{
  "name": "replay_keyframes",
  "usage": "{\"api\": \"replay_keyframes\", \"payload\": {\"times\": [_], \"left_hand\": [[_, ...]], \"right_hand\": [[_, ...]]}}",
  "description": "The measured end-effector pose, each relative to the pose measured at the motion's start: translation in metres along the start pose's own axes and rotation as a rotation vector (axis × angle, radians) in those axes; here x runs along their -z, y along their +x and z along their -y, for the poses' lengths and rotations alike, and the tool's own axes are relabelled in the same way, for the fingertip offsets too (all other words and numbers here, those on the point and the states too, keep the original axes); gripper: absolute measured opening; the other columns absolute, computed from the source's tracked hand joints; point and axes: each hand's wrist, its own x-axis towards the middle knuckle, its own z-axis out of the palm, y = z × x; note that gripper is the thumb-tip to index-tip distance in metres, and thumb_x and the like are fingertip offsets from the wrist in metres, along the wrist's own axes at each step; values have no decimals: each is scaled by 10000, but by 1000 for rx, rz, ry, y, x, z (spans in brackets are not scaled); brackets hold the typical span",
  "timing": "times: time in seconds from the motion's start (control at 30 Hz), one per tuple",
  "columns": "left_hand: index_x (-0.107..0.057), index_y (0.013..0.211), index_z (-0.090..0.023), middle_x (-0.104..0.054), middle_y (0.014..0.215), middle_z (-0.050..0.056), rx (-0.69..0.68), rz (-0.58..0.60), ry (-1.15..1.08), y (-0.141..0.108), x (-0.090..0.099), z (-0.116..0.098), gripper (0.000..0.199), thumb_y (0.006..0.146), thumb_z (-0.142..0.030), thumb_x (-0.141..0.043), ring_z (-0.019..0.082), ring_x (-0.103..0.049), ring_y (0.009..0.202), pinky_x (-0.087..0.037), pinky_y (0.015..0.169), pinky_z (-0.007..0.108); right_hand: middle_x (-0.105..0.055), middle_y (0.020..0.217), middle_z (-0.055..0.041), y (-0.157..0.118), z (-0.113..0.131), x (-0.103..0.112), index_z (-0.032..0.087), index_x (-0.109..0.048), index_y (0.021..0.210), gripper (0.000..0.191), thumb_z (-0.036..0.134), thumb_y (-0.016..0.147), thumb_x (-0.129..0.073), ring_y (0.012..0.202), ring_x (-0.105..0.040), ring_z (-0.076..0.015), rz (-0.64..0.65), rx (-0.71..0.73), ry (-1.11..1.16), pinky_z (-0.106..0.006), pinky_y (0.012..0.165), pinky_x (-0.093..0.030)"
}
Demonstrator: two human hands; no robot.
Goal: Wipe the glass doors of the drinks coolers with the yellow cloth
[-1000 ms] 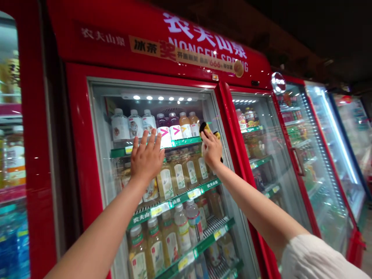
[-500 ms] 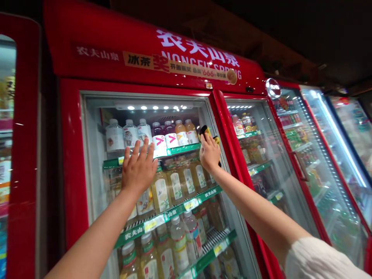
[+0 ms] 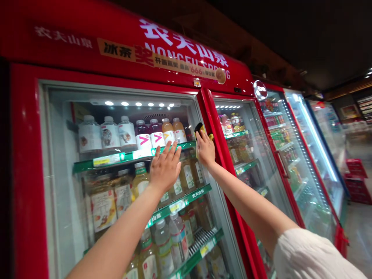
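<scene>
The right hand [image 3: 205, 149] sits right of the frame's centre, its fingers bent over a black-and-yellow cloth [image 3: 199, 127], which shows above and beside the fingertips, at the right edge of a glass door [image 3: 62, 193]. The left hand [image 3: 165, 170] is near the centre, empty, its fingers extended and slightly parted, back toward the camera; whether its palm actually presses on the glass is hard to tell from this angle.

Behind the glass, just above the left hand, a green shelf strip [image 3: 128, 154] runs under white-labelled bottles [image 3: 109, 133] at left, then purple bottles [image 3: 142, 133] and orange bottles [image 3: 179, 131]. Below it, partly covered by the left arm, more bottles [image 3: 188, 174] stand in the middle row, and another row of bottles [image 3: 165, 244] fills the bottom centre.

A red fridge frame [image 3: 24, 162] surrounds the door, with white lettering [image 3: 184, 44] and a tan banner [image 3: 162, 61] across the top of the frame. A white sleeve [image 3: 314, 255] covers the right upper arm at lower right. Further fridges [image 3: 293, 155] recede along the right side, toward red boxes [image 3: 357, 186] at the far right.
</scene>
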Motion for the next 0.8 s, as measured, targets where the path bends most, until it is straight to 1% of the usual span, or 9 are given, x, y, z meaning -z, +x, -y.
{"api": "replay_keyframes", "payload": {"times": [0.1, 0.2, 0.27, 0.33, 0.4, 0.53, 0.6, 0.67, 0.8], "left_hand": [[-389, 1561, -182, -305, 1663, 96, 17, -2, -20, 2, -11, -4, 612, 977, -325, -504, 264, -223, 1568, -104, 1297, 525], [-303, 1598, -211, -293, 1664, 93, 19, -39, -29, 1, -22, 1, 676, 971, -335, -526, 272, -249, 1560, -108, 1296, 527], [-230, 1617, -237, -272, 1670, 83, 7, -67, -30, -1, -27, 5, 725, 969, -341, -536, 269, -245, 1560, -101, 1298, 523], [-184, 1625, -242, -249, 1674, 85, -4, -76, -27, -1, -29, 6, 751, 970, -343, -538, 270, -232, 1563, -93, 1299, 526], [-178, 1626, -233, -236, 1675, 96, -10, -71, -27, -2, -28, 6, 744, 977, -345, -525, 276, -223, 1565, -98, 1297, 539], [-224, 1619, -207, -229, 1672, 113, -12, -60, -29, -2, -27, 2, 696, 991, -337, -493, 281, -195, 1570, -116, 1293, 554], [-227, 1619, -205, -221, 1674, 112, -8, -58, -31, -3, -28, 0, 690, 990, -323, -486, 284, -189, 1571, -111, 1293, 560], [-203, 1624, -211, -222, 1675, 106, -6, -60, -35, -4, -30, 0, 706, 987, -315, -488, 283, -187, 1571, -102, 1293, 567], [-216, 1621, -199, -228, 1678, 101, 3, -49, -27, -5, -32, 0, 700, 987, -324, -486, 277, -180, 1574, -88, 1297, 555]], "right_hand": [[-363, 1649, -40, -14, 3, -3, 260, -429, 1550, 528, 210, 1032, -339, 1532, -324, -251, 41, 78, -18, -501, 1192, -368], [-364, 1650, -10, 6, 2, -1, 295, -441, 1540, 513, 235, 1039, -353, 1532, -322, -233, 55, 145, -4, -479, 1192, -375], [-360, 1653, -16, 25, -2, 3, 294, -432, 1546, 507, 256, 1045, -358, 1535, -314, -232, 40, 135, -3, -465, 1194, -374], [-333, 1666, -32, 33, -8, 7, 287, -415, 1557, 513, 262, 1047, -361, 1547, -287, -246, 31, 122, -18, -462, 1203, -360], [-304, 1677, -63, 23, -14, 8, 270, -409, 1563, 519, 257, 1046, -366, 1556, -261, -270, 31, 97, -46, -467, 1206, -353], [-299, 1671, -135, -24, -19, 2, 224, -406, 1567, 524, 243, 1046, -357, 1554, -261, -308, 39, 5, -93, -478, 1194, -361], [-301, 1668, -149, -35, -19, 0, 217, -404, 1567, 529, 227, 1041, -347, 1551, -268, -318, 37, -22, -97, -503, 1195, -353], [-306, 1665, -152, -24, -16, -2, 221, -396, 1570, 542, 212, 1032, -341, 1545, -279, -326, 24, -34, -83, -537, 1186, -356], [-337, 1650, -165, 41, -1, 0, 214, -382, 1574, 559, 210, 1017, -332, 1496, -356, -365, -16, -73, -35, -590, 1126, -404]]}}
